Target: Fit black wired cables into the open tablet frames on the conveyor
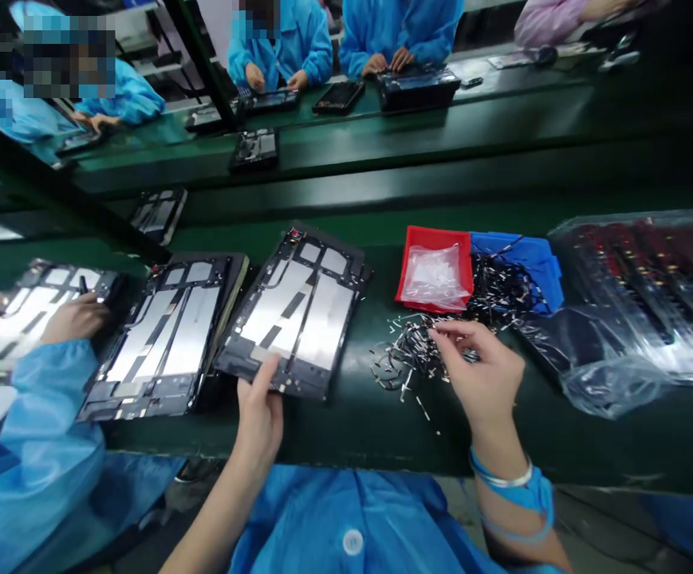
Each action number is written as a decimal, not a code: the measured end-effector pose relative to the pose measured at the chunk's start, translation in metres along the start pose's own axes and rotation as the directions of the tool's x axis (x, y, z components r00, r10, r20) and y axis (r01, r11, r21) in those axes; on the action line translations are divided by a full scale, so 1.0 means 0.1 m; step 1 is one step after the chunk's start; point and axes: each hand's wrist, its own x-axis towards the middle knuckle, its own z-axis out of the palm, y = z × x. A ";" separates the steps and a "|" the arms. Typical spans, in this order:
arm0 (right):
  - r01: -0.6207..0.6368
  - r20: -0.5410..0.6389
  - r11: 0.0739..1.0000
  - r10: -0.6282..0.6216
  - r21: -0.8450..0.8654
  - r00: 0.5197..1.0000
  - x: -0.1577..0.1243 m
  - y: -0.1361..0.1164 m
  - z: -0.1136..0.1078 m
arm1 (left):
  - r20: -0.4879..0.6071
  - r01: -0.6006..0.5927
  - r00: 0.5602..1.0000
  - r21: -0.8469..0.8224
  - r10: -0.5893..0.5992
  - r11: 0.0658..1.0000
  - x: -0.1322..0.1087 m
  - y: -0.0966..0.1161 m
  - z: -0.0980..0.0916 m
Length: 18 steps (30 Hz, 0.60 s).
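My left hand [259, 418] grips the near edge of a black tablet back frame [298, 307] with silver foil panels, its thumb on top. My right hand [478, 371] hangs over a loose pile of small black-and-metal strip parts [409, 355], its fingertips pinched together at the pile's edge. Whether those fingers hold a piece is too small to tell. A second foil-lined tablet frame [160, 343] lies to the left of the one under my left hand.
A co-worker's blue-sleeved hand [74, 317] rests on another tablet frame [41, 315] at far left. A red tray [435, 269] holds a clear bag. Beside it are blue material [525, 267] and a clear bag of strip parts [639, 299]. Co-workers handle tablets across the green bench [346, 426].
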 end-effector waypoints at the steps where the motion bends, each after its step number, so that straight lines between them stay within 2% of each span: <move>1: -0.069 -0.010 0.997 0.069 0.033 0.998 0.00 0.01 0.01 | 0.033 0.029 0.999 0.012 -0.029 1.000 -0.08 -0.04 -0.08; 4: -0.264 -0.002 0.949 0.269 0.173 0.963 -0.01 0.01 0.06 | 0.146 0.205 0.967 0.038 -0.208 0.978 -0.28 -0.12 -0.29; 6: -0.323 0.034 0.912 0.326 0.254 0.945 -0.03 -0.02 0.09 | 0.236 0.373 0.896 0.062 -0.377 0.926 -0.39 -0.19 -0.42; 8: -0.332 0.083 0.895 0.322 0.298 0.943 -0.05 -0.09 0.14 | 0.332 0.486 0.808 0.090 -0.486 0.869 -0.45 -0.26 -0.55; 10: -0.332 0.152 0.889 0.298 0.314 0.942 -0.08 -0.20 0.19 | 0.395 0.524 0.754 0.119 -0.525 0.843 -0.46 -0.33 -0.69; 12: -0.344 0.227 0.884 0.281 0.317 0.932 -0.10 -0.35 0.26 | 0.424 0.525 0.729 0.157 -0.537 0.837 -0.44 -0.36 -0.83; 13: -0.355 0.269 0.880 0.275 0.316 0.923 -0.12 -0.43 0.29 | 0.448 0.527 0.703 0.193 -0.552 0.828 -0.42 -0.35 -0.91; 14: -0.370 0.316 0.874 0.272 0.315 0.909 -0.13 -0.52 0.33 | 0.490 0.532 0.649 0.255 -0.582 0.808 -0.40 -0.31 -0.99; 15: -0.391 0.369 0.865 0.268 0.314 0.890 -0.14 -0.60 0.38 | 0.543 0.525 0.565 0.343 -0.621 0.779 -0.37 -0.25 -1.06; 16: -0.415 0.424 0.855 0.266 0.311 0.866 -0.14 -0.68 0.43 | 0.583 0.492 0.480 0.440 -0.656 0.751 -0.34 -0.18 -1.14; 17: -0.442 0.481 0.845 0.265 0.302 0.836 -0.15 -0.76 0.49 | 0.606 0.421 0.414 0.534 -0.679 0.733 -0.30 -0.08 -1.20; 18: -0.469 0.537 0.834 0.264 0.291 0.801 -0.16 -0.83 0.55 | 0.617 0.317 0.391 0.606 -0.683 0.729 -0.26 0.02 -1.26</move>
